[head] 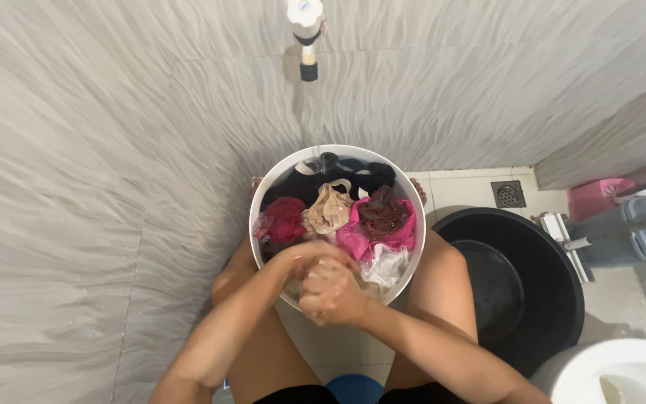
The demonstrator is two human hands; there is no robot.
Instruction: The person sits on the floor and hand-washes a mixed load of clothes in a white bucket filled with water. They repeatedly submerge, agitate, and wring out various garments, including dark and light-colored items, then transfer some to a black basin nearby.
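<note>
Hand-washing of small garments is seen, done over a white basin (pixel 262 196) set on the tiled floor (pixel 463 187) btwn the person's knees, under a wall tap (pixel 306 22). Both hands meet at the near rim: left hand (pixel 302 258) and right hand (pixel 332 293) are pressed tog., fingers curled shut round a small wet, pale piece of cloth (pixel 293 286); the piece itself is mostly hidden inside the grip, so its kind can't be told. Skin looks wet and soapy.

The rest of the wash lies in the basin: a red item (pixel 285 218) at left, a beige one (pixel 328 209) in the middle, a pink one (pixel 383 238) w/ a dark maroon piece (pixel 380 211) on it, dark items (pixel 338 168) at the far side, a white piece (pixel 384 265) near the right hand.

For the scrub to be done well, judged from this view:
- cloth should be kept low over the basin so drips and suds fall back in, not on the floor
- fabric should be rubbed against itself in short strokes, grip shifted bit by bit so every part is worked
- delicate trims should be squeezed, not wrung
- darks and reds are best kept off the pale pieces, since dye may bleed.

A black tub (pixel 555 262) stands just beside at right, a floor drain (pixel 508 194) beyond it, a white toilet bowl (pixel 585 370) at the lower right corner.
</note>
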